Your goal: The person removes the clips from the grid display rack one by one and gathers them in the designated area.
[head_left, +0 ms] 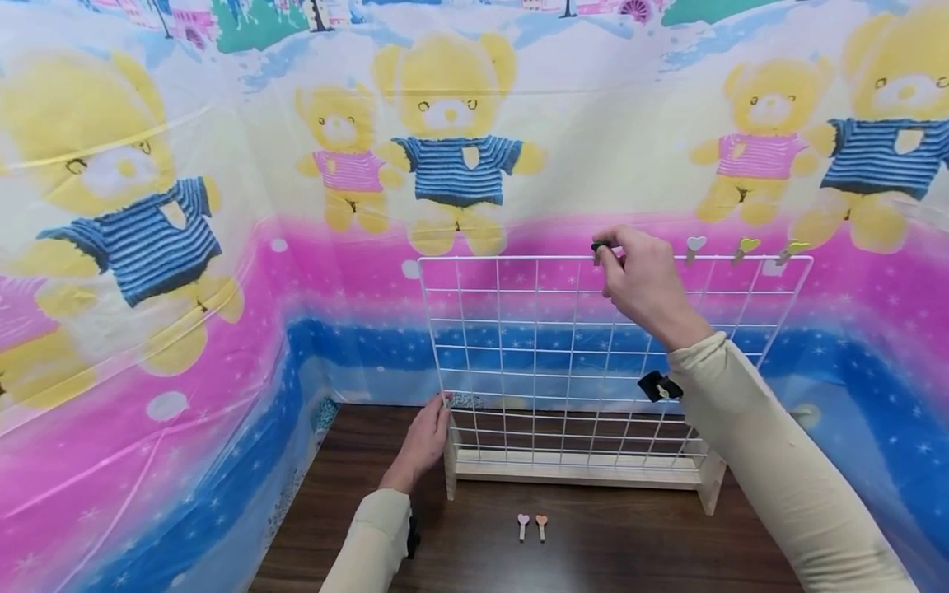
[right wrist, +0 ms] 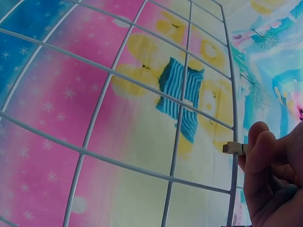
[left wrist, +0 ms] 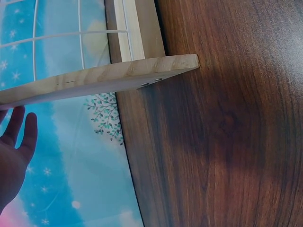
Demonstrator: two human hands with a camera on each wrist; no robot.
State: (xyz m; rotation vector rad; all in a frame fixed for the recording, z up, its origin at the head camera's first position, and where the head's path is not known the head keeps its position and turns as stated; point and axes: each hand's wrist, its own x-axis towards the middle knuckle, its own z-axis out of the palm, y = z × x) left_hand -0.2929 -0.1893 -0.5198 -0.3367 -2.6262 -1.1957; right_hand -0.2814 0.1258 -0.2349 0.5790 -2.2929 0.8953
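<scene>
Between the right hand's (head_left: 648, 276) thumb and fingers is a small wooden clothespin (right wrist: 232, 148), its tip at the grid's top wire; a dark bit shows at the fingertips in the head view. The white wire grid (head_left: 571, 352) stands upright in a wooden stand (head_left: 578, 472). Fairly straight fingers of the left hand (head_left: 424, 436) touch the stand's left side piece (left wrist: 104, 78) from outside. Along the top wire, right of the right hand, sit clothespins with a pale heart (head_left: 695, 245), a yellow-green heart (head_left: 749, 245) and a yellow heart (head_left: 797, 248).
On the dark wood table (head_left: 623, 548), in front of the stand, lie a clothespin with a pink heart (head_left: 523, 521) and another with an orange heart (head_left: 541, 522). A bear-printed cloth (head_left: 615, 148) hangs behind the grid and along the left side.
</scene>
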